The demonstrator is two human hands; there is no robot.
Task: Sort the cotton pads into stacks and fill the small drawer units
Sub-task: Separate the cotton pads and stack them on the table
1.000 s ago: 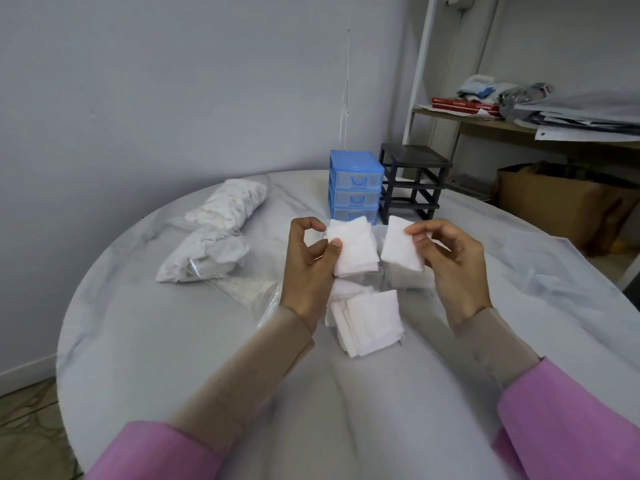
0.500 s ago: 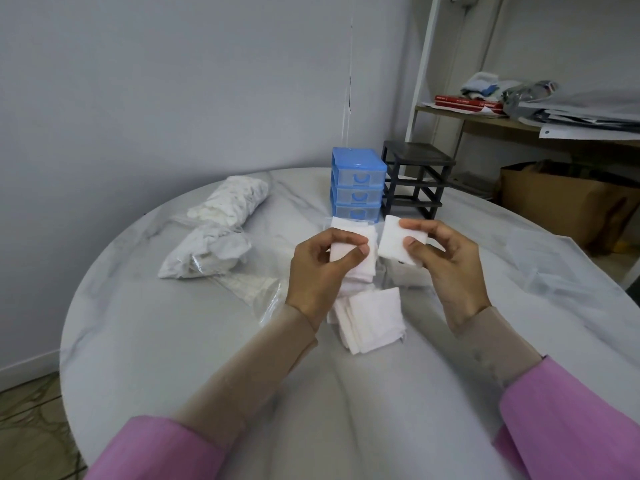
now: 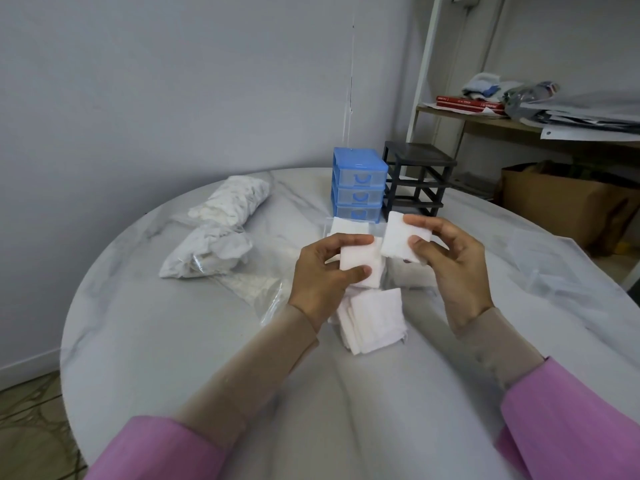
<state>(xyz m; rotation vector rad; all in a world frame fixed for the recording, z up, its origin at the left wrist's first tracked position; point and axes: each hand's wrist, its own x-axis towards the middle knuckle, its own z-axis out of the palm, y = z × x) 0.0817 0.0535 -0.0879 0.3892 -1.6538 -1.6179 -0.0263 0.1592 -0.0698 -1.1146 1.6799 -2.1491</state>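
Above the table (image 3: 207, 341), my left hand (image 3: 323, 278) pinches a small stack of pads (image 3: 360, 263); my right hand (image 3: 453, 265) pinches one pad (image 3: 398, 242) just beside it, to the right. I'd slide it left.

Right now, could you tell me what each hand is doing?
Left hand: pinching a small stack of cotton pads.
Right hand: pinching a single cotton pad.

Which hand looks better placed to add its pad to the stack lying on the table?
Left, probably. The left hand pinches its pads almost directly above the stack; the right hand holds its pad farther off.
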